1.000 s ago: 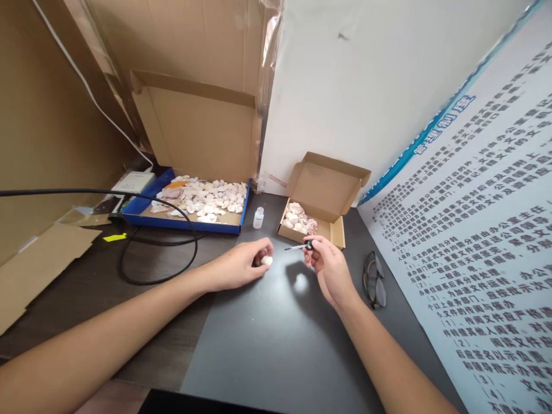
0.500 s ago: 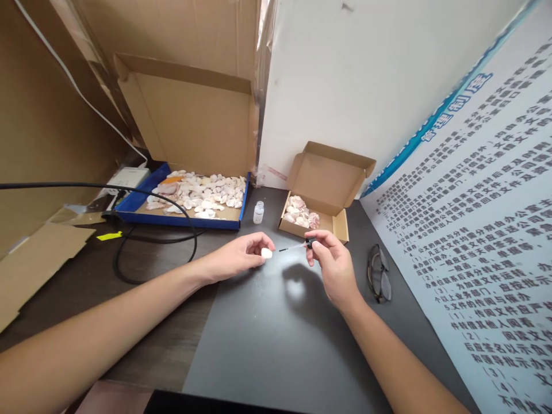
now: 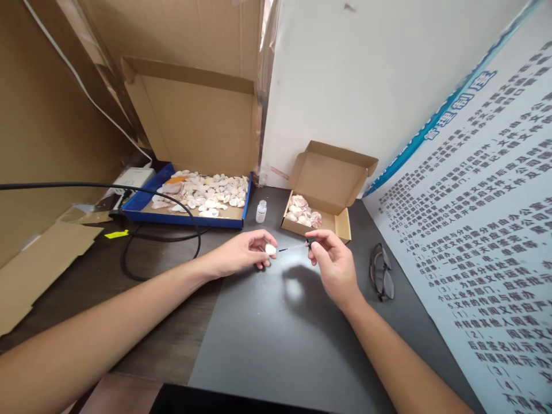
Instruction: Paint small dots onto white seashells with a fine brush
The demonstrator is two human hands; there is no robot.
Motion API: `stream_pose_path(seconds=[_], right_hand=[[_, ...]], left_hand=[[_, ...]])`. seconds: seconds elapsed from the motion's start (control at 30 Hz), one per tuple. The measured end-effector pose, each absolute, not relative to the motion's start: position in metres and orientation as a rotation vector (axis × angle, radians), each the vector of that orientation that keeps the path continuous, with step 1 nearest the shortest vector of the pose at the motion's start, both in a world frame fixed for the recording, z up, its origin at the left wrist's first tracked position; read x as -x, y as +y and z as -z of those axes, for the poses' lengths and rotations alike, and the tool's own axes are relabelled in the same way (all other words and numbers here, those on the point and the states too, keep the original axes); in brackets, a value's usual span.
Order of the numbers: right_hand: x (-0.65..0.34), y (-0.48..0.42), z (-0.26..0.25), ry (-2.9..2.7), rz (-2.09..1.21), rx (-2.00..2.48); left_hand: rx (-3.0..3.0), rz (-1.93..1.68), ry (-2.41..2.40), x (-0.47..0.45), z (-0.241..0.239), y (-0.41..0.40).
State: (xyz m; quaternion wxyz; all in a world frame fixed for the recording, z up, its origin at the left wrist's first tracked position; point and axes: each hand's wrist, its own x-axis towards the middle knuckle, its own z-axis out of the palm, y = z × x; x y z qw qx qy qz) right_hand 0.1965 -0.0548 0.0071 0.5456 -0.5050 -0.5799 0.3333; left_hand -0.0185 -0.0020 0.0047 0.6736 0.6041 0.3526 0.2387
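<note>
Between the thumb and fingers of my left hand (image 3: 245,252) is a small white seashell (image 3: 270,249). My right hand (image 3: 334,264) pinches the black cap of a small applicator brush (image 3: 293,248). Its thin clear stem points left, and the dark tip is just right of the shell, with a small gap that is hard to judge. Behind my hands stands a small glass bottle (image 3: 261,211), upright and uncapped, with a white label.
A blue-sided cardboard box (image 3: 185,218) with many seashells stands at the back left, lid up. Right of the bottle, a smaller open carton (image 3: 340,225) holds pinkish shells. Folded glasses (image 3: 381,272) lie at right. A black cable (image 3: 125,259) loops across the left side.
My left hand has turned slightly and shifted a little right, bringing the shell closer to the brush tip. More of its lower fingers show. The right hand has hardly moved.
</note>
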Motion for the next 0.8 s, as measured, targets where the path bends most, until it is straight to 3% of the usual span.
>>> stream_pose_path(seconds=[0.8], right_hand=[[-0.191, -0.064, -0.014, -1.498, -0.639, 1.135]], left_hand=[[-1.417, -0.414, 0.803, 0.020, -0.010, -0.011]])
